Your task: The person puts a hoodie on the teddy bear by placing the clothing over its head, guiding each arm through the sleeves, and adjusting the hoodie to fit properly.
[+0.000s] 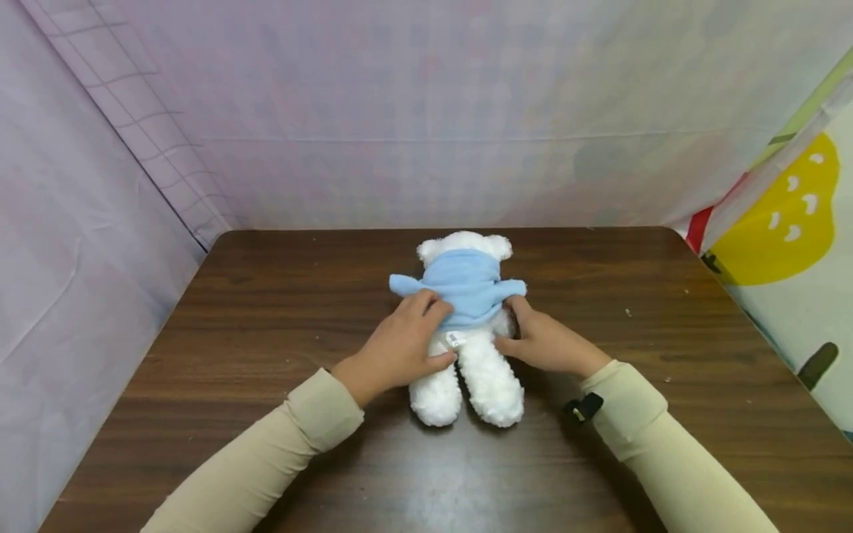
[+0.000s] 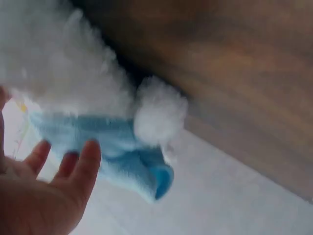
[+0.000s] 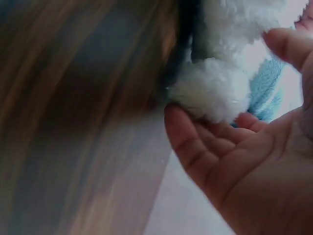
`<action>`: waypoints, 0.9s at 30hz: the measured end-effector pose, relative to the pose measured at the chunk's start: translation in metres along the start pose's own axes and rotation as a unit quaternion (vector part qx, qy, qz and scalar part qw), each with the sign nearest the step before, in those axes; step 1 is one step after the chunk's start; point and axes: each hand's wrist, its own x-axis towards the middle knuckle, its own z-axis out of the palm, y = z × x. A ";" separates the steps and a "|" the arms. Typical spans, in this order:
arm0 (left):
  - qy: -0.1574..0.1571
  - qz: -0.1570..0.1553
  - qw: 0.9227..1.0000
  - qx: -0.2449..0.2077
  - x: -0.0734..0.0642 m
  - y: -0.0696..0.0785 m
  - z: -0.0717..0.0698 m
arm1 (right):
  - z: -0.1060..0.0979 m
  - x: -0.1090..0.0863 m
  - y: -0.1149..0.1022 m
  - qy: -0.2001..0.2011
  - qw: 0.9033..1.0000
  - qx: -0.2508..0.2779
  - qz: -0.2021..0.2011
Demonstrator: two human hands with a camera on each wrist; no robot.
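A white fluffy teddy bear [image 1: 489,377] lies on the table, legs toward me, with a small white tag [image 1: 455,339] at its lower body. Its light-blue shirt [image 1: 463,289] covers the upper body and part of the head, sleeves sticking out sideways. One sleeve's open end [image 2: 163,182] shows in the left wrist view, beside a round white paw [image 2: 160,112]. My left hand [image 1: 400,344] is at the shirt's lower left edge, fingers slightly bent over it. On the other side, my right hand [image 1: 549,340] cups the bear's other paw [image 3: 210,90] with loose fingers, thumb near the leg.
The dark brown wooden table [image 1: 266,311] ends at a pale patterned cloth [image 1: 426,111] at the back. More cloth hangs at the left, and a sheet with a yellow print [image 1: 780,222] hangs at the right. A black band [image 1: 583,408] is at my right wrist.
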 end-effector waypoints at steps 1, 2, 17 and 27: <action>0.006 -0.001 1.000 0.004 -0.001 0.000 0.002 | 0.001 0.001 0.000 0.003 1.000 0.017 -0.008; 0.012 -0.001 1.000 0.008 -0.002 0.000 0.005 | 0.003 0.002 0.000 0.005 0.999 0.035 -0.017; 0.056 -0.107 0.973 -0.199 0.003 0.000 -0.007 | -0.018 -0.012 -0.043 0.140 0.960 0.040 -0.238; -0.103 -0.077 0.971 -0.199 0.001 -0.008 0.000 | -0.004 -0.006 -0.055 0.123 0.952 -0.052 -0.275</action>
